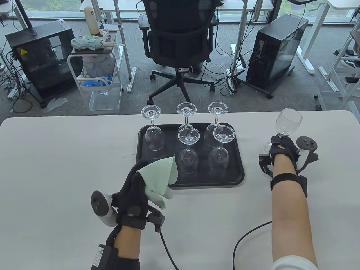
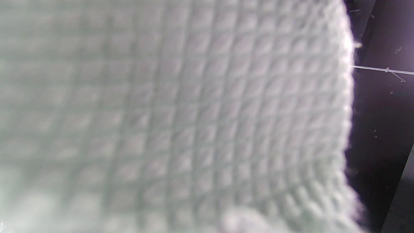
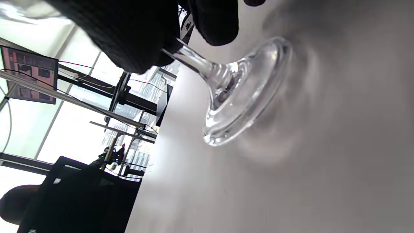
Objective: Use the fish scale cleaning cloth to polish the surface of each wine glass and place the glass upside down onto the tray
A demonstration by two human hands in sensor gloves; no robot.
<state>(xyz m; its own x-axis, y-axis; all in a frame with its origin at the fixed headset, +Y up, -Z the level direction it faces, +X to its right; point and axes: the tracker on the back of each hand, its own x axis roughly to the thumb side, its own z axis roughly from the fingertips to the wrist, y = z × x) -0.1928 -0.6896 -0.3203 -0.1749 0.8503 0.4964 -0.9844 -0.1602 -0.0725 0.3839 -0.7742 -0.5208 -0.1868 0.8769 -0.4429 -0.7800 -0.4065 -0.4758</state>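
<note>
Five wine glasses already stand upside down on the black tray [image 1: 143, 168] in the middle of the table view: three in the back row [image 1: 154, 132] [image 1: 186, 112] [image 1: 216, 112] and two in front [image 1: 188, 152] [image 1: 222, 149]. So most of the job looks done.

One more wine glass [image 1: 287, 123] is off the tray, at the right of the table view. The right hand [image 1: 281, 152] grips its stem, with the fingers [image 3: 213, 22] curled round it. The bowl points up and leans a little. In the right wrist view its round foot [image 3: 245, 94] is close to the white tabletop [image 1: 56, 157], but I cannot tell if it touches.

The left hand [image 1: 132, 188] is in the lower middle, at the tray's near left corner. Its fingers hold the green fish scale cloth [image 1: 157, 177] bunched up. The left wrist view shows little else but cloth.

I think this last glass still needs a rub with the cloth. Then it must be turned over and set on the tray. There looks to be room at the front left.
</note>
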